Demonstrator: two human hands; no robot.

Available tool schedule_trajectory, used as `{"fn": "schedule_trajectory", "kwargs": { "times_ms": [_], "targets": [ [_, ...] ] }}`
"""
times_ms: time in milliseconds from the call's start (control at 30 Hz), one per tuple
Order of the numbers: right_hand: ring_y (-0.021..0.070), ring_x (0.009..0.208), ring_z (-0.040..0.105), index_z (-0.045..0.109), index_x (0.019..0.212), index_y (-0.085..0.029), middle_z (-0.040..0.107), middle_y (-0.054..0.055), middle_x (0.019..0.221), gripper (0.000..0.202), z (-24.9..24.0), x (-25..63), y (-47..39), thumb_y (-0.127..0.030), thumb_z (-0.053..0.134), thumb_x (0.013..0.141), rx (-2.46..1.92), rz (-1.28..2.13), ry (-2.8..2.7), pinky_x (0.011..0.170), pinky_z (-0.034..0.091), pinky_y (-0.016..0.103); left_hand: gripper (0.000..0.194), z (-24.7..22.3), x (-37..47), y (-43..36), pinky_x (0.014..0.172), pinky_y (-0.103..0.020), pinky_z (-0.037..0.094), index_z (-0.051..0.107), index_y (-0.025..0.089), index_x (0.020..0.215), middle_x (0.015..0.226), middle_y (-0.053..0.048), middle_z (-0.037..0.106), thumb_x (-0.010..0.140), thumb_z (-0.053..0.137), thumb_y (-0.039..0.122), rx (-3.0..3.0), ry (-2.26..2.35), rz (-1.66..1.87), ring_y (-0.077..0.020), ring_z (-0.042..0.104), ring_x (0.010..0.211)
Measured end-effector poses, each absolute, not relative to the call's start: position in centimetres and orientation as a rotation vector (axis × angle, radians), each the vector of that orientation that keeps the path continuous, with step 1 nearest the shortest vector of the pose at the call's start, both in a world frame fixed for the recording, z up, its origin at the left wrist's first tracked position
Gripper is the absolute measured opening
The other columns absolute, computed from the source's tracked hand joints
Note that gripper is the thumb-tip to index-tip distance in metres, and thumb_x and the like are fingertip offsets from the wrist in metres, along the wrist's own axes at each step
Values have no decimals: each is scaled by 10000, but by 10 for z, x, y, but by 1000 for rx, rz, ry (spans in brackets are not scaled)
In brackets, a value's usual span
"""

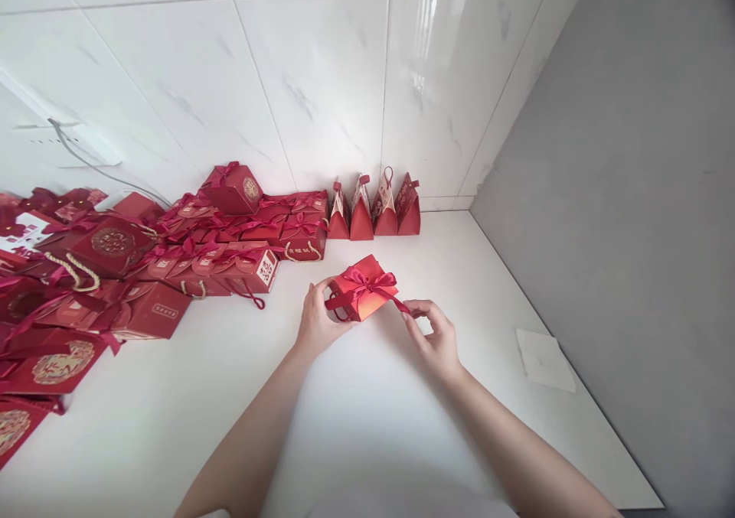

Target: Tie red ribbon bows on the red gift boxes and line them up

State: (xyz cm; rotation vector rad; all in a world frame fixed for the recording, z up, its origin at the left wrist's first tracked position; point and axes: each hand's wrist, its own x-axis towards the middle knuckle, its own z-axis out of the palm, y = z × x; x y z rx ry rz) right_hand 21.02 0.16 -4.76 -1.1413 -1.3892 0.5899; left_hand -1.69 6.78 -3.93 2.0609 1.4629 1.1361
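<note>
A small red gift box (363, 304) is held above the white table in the middle of the head view. A red ribbon bow (370, 281) is tied on its top. My left hand (319, 320) grips the box from its left side, beside a dark red cord loop. Thumb and index finger of my right hand (435, 337) pinch the end of a ribbon tail (400, 304) that runs from the bow to the right.
Many red gift boxes (154, 309) with ribbons are stacked on the left of the table (367, 426). Several triangular red boxes (361, 219) stand against the tiled wall. A white square sheet (545, 359) lies at the right, by the grey wall. A grey cable hangs at the left.
</note>
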Motion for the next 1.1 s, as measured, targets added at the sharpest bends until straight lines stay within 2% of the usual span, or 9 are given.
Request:
{"fn": "schedule_trajectory", "kwargs": {
  "times_ms": [133,233,367,533,667,833,1000,1100],
  "targets": [
    [245,910,618,682,989,-314,601,74,1004,199,-50,213,0,-188,555,900,-1123,388,-1486,779,518,419,869,-39,-16,68,954,-507,442,434,219,1238,1174,-130,590,509,883,369,2083,1492,1154,-337,589,1079],
    [238,895,636,684,1037,-346,603,74,1029,279,-53,211,-2,-146,562,886,-1057,318,-1595,740,538,410,866,-41,-14,68,951,-513,438,431,216,1234,1164,-131,593,513,879,387,2105,1502,1157,-328,602,1038],
    [235,868,666,658,1101,-365,675,62,998,332,-53,202,-7,-127,549,895,-954,306,-1764,706,562,404,830,-41,-10,66,950,-516,441,434,211,1233,1128,-121,608,541,861,375,2144,1507,1160,-316,610,1007],
    [211,938,685,601,1168,-293,680,82,1058,373,-48,189,-15,-48,509,903,-824,342,-1731,739,599,364,819,-38,-6,63,969,-505,445,419,226,1251,1159,-105,604,559,847,320,2216,1504,1149,-310,608,1061],
    [211,995,685,582,1134,-251,640,107,1151,374,-46,185,-19,16,481,892,-793,367,-1542,822,597,397,814,-37,-6,63,957,-490,460,413,226,1252,1167,-103,605,570,845,334,2224,1511,1158,-305,605,1084],
    [226,990,690,592,1084,-250,689,92,1049,263,-47,184,-20,-60,498,927,-815,522,-1416,822,603,416,808,-39,-5,63,918,-469,482,411,222,1254,1162,-112,602,584,840,360,2193,1481,1197,-300,602,1079],
    [215,969,689,590,1065,-237,662,78,1040,133,-35,192,-12,-199,519,959,-908,819,-1046,886,586,455,801,-44,-8,66,884,-448,494,418,216,1249,1146,-116,596,581,832,375,2177,1425,1213,-291,604,1041],
    [213,1003,646,623,1071,-242,625,76,1046,160,-32,200,-5,-206,578,922,-993,757,-1092,904,560,434,794,-45,-9,67,903,-465,484,417,217,1250,1133,-112,594,586,824,368,2197,1373,1196,-288,607,1022]
  ]
}}
